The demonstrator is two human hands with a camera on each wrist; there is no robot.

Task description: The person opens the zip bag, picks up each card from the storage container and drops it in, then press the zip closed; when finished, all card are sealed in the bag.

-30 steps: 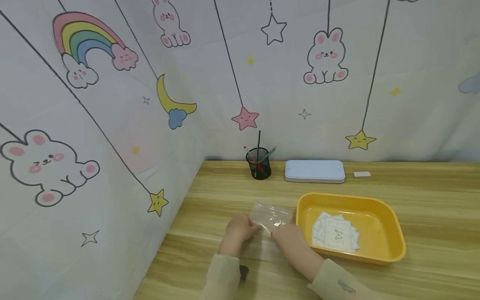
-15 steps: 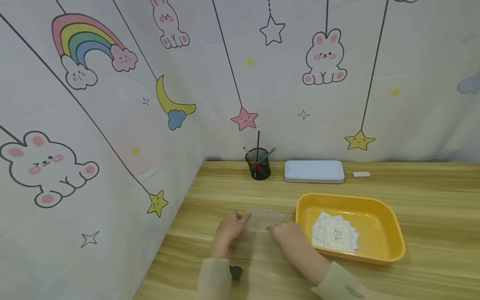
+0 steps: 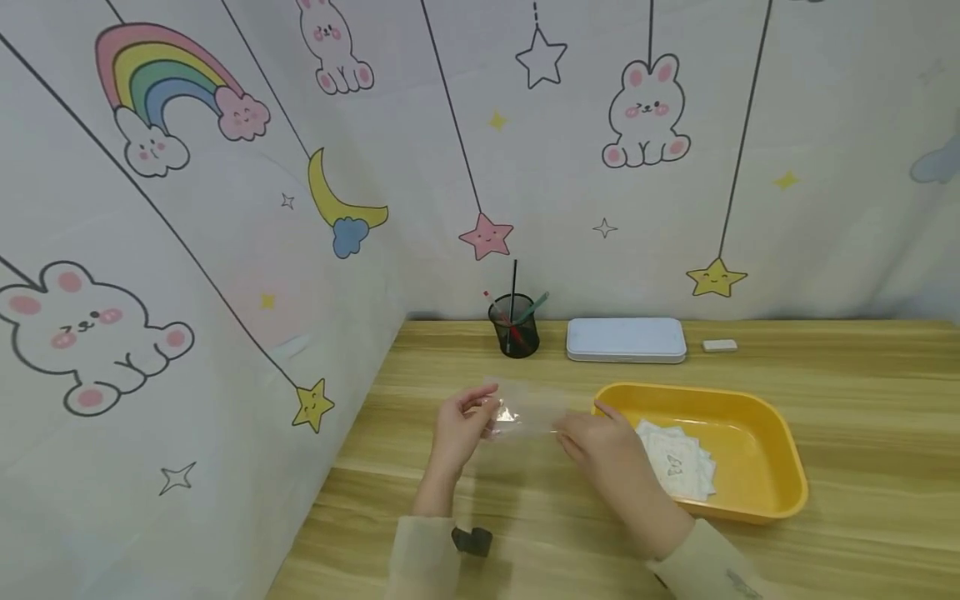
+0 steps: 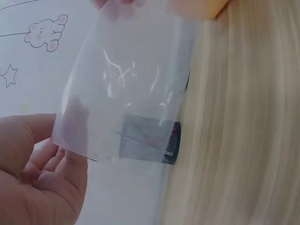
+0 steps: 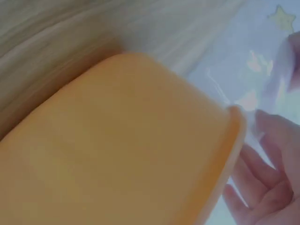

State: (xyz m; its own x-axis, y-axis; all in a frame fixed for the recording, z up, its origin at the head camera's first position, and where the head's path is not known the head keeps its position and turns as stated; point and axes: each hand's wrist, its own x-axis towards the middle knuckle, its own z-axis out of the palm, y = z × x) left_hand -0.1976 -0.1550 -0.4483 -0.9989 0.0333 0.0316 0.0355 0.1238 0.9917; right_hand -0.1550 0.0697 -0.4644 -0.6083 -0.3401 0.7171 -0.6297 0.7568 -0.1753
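Observation:
A clear plastic bag (image 3: 522,410) is stretched between both hands above the table. My left hand (image 3: 459,427) pinches its left edge between thumb and fingers; the left wrist view shows this grip on the see-through bag (image 4: 122,79) closely. At the opposite edge, my right hand (image 3: 603,442) pinches the bag with thumb and index finger, beside the yellow tray (image 3: 757,417). The right forearm and hand cover part of that tray's left side. White cards (image 3: 678,462), the top one with a butterfly design, lie in a pile inside the tray.
Along the back stand a black mesh pen cup (image 3: 515,327) with several pens, a pale flat case (image 3: 626,340) and a small white eraser (image 3: 720,345). A black object (image 3: 472,542) shows beside the left sleeve. A patterned curtain (image 3: 555,192) bounds the back and left.
Both hands have risen off the tabletop, lifting the clear bag. The right hand has shifted right, over the tray's left edge. Tray and cards have stayed in place.

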